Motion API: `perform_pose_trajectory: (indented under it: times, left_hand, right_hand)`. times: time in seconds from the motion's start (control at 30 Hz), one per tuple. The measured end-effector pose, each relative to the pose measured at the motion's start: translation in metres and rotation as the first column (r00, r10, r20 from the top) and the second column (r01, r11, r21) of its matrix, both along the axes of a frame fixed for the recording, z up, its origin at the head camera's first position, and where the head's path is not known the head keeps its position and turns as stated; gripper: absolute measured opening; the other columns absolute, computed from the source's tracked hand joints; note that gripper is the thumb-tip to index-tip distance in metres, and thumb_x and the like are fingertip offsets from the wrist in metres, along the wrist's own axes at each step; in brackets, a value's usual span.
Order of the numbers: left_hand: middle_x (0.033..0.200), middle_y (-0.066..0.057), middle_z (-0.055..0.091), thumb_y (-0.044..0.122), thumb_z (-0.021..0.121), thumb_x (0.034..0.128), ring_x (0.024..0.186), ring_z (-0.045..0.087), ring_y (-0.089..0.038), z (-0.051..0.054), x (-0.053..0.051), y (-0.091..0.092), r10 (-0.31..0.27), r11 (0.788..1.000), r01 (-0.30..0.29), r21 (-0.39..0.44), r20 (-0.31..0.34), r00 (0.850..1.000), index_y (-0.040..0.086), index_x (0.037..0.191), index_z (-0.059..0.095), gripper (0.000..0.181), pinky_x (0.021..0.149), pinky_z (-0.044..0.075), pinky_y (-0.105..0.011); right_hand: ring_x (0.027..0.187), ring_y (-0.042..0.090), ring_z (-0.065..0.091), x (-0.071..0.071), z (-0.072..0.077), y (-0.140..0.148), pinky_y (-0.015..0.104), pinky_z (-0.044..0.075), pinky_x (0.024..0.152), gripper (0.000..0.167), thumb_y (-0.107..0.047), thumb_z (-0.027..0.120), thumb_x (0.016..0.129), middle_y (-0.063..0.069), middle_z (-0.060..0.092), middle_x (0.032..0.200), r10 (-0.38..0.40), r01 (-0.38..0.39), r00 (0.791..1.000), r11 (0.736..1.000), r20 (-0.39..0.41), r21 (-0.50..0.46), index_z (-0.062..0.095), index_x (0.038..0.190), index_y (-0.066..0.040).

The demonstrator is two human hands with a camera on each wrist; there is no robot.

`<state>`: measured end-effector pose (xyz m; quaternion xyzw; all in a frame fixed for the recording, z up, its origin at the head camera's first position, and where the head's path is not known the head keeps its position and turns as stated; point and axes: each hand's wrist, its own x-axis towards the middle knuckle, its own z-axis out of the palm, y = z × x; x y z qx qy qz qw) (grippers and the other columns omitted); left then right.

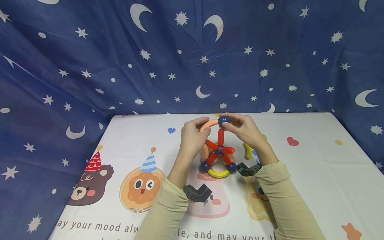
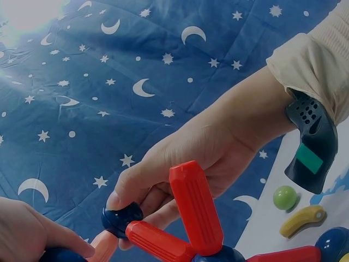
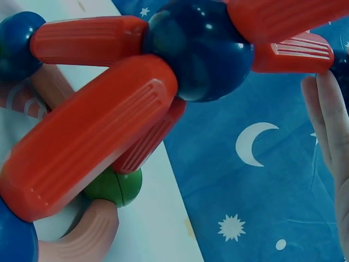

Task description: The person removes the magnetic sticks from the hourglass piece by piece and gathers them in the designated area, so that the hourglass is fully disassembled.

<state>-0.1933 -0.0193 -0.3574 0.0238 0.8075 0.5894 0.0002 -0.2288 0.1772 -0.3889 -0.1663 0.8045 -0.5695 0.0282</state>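
A structure of red rods (image 1: 221,137), balls and curved pieces stands on the table, joined around a blue hub ball (image 1: 220,150). At its top, my right hand (image 1: 247,130) pinches a blue ball (image 1: 223,121) between thumb and fingers. A peach-orange curved rod (image 1: 209,124) meets that ball from the left, and my left hand (image 1: 193,137) grips it. In the left wrist view another blue ball (image 2: 61,255) shows partly under the left hand. The right wrist view shows a green ball (image 3: 115,186) low on the structure, with a yellow curved piece (image 1: 218,173) at its base in the head view.
A loose yellow curved piece (image 2: 302,220) and a light green ball (image 2: 284,197) lie on the table right of the structure. The printed white tablecloth (image 1: 315,186) reaches back to a dark blue curtain (image 1: 168,90) with moons and stars.
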Motion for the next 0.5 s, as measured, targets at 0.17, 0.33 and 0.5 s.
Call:
perform_pose_trajectory:
  times: [0.17, 0.33, 0.5]
  left_hand:
    - [0.112, -0.006, 0.069, 0.007, 0.062, 0.0875, 0.093, 0.064, -0.018, -0.0002, -0.0002, -0.0001, 0.003, 1.000, -0.003, 0.006, 0.005, 1.000, 0.009, 0.124, 0.063, 0.037, 0.072, 0.057, -0.025]
    - [0.112, -0.006, 0.069, 0.006, 0.061, 0.0874, 0.093, 0.064, -0.018, 0.0002, 0.0002, 0.0001, 0.009, 1.000, -0.008, 0.005, -0.005, 1.000, 0.010, 0.123, 0.064, 0.036, 0.071, 0.057, -0.025]
    - [0.111, -0.007, 0.069, 0.005, 0.060, 0.0875, 0.088, 0.063, -0.018, 0.0003, 0.0000, 0.0002, 0.015, 1.000, -0.015, 0.003, -0.019, 1.000, 0.009, 0.122, 0.065, 0.035, 0.066, 0.056, -0.023]
  right_hand:
    - [0.092, 0.009, 0.069, -0.0001, -0.0002, -0.0006, 0.027, 0.053, 0.091, 0.043, -0.024, 0.063, 0.092, 0.020, 0.065, 0.116, 0.004, -0.003, 1.000, 0.999, 0.030, -0.031, 0.055, 0.129, -0.002]
    - [0.092, 0.008, 0.069, -0.0005, -0.0012, -0.0021, 0.023, 0.053, 0.088, 0.044, -0.022, 0.061, 0.093, 0.022, 0.062, 0.121, 0.011, -0.006, 0.998, 0.996, 0.056, -0.087, 0.052, 0.129, 0.002]
    - [0.094, 0.008, 0.069, -0.0015, -0.0030, -0.0030, 0.025, 0.054, 0.087, 0.043, -0.021, 0.060, 0.094, 0.022, 0.060, 0.122, 0.009, 0.002, 0.997, 0.991, 0.080, -0.137, 0.051, 0.129, 0.002]
